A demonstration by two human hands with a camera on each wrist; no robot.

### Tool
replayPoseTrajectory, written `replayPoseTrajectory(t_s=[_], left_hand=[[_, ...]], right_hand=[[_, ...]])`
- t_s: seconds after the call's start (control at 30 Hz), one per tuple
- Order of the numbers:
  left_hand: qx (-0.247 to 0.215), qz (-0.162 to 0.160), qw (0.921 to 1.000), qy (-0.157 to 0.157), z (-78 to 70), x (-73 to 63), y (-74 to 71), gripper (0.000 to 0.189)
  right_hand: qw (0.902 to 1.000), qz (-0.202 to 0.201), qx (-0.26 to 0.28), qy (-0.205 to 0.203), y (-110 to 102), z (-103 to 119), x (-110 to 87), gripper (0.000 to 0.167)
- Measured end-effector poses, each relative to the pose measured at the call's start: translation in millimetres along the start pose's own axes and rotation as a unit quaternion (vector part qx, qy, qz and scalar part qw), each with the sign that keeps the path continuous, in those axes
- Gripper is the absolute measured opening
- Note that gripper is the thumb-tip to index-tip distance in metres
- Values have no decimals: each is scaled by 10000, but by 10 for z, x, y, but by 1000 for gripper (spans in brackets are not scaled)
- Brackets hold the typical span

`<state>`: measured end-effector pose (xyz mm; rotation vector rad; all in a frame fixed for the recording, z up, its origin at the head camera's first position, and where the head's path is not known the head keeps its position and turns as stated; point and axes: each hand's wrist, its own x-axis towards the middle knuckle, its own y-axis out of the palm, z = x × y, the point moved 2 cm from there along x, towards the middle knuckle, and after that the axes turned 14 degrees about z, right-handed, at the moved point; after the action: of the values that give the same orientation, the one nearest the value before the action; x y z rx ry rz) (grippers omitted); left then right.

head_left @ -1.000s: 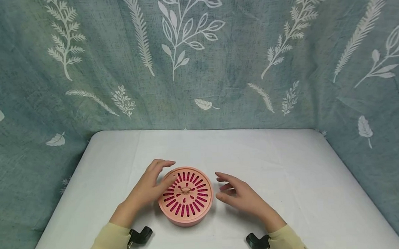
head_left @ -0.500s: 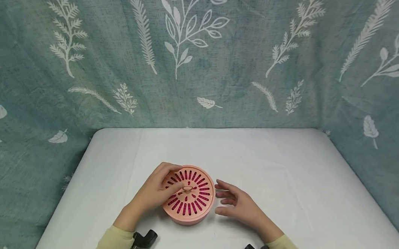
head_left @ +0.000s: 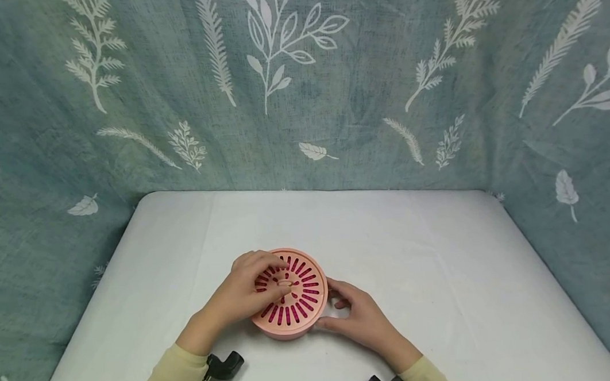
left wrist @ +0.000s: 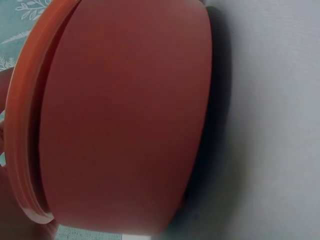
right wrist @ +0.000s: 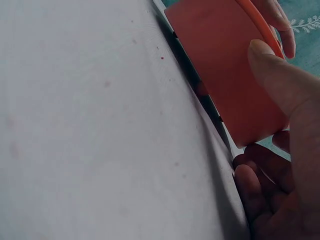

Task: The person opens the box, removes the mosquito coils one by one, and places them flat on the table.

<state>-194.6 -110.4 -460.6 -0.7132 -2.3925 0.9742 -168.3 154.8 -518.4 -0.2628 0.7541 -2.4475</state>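
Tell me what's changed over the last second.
The left hand has moved rightward over the lid, toward its ring. The right hand has closed in leftward and now holds the container by its side. The container stays on the table, lid on.

A hand could pass along the far and right edges of the table (head_left: pixel 431 235) — the curtain (head_left: pixel 351 79) hangs just beyond. Nearer, the pink container (head_left: pixel 299 304) blocks passage — left hand (head_left: pixel 242 289) over its top, right hand (head_left: pixel 357 315) against its side.
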Motion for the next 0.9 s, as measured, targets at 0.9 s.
replayPoseTrajectory(t_s=[0.9], left_hand=[[211, 7, 9988, 436, -17, 23, 17, 17]], right_hand=[[9998, -88, -177, 95, 10, -5, 9, 87]])
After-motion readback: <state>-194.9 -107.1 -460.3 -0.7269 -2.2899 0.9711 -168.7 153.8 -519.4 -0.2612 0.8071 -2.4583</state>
